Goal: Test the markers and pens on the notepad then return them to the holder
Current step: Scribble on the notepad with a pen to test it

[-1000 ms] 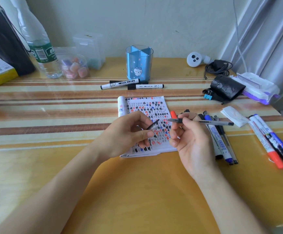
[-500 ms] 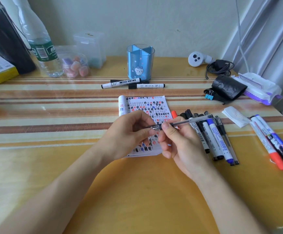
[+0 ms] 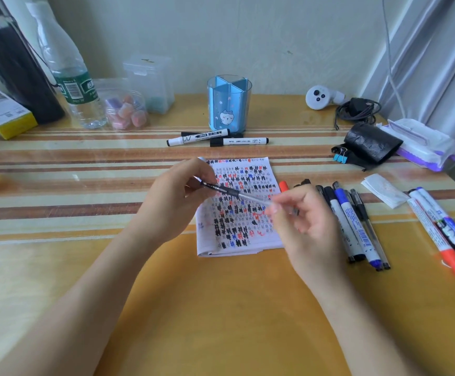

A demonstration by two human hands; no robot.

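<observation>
I have a clear-barrelled pen (image 3: 237, 194) held above the notepad (image 3: 244, 210) at the worktop (image 3: 220, 308) centre: my left hand (image 3: 178, 200) is pinched shut on its dark capped end at the pad's 10 o'clock corner, while my right hand (image 3: 306, 218), blurred, has its fingers curled round the other end at the pad's 3 o'clock edge. The blue holder (image 3: 229, 104) stands at 12 o'clock from the pad with two markers (image 3: 215, 137) lying just before it. A row of markers and pens (image 3: 354, 223) lies at 3 o'clock beside my right hand, three more markers (image 3: 443, 229) farther out.
</observation>
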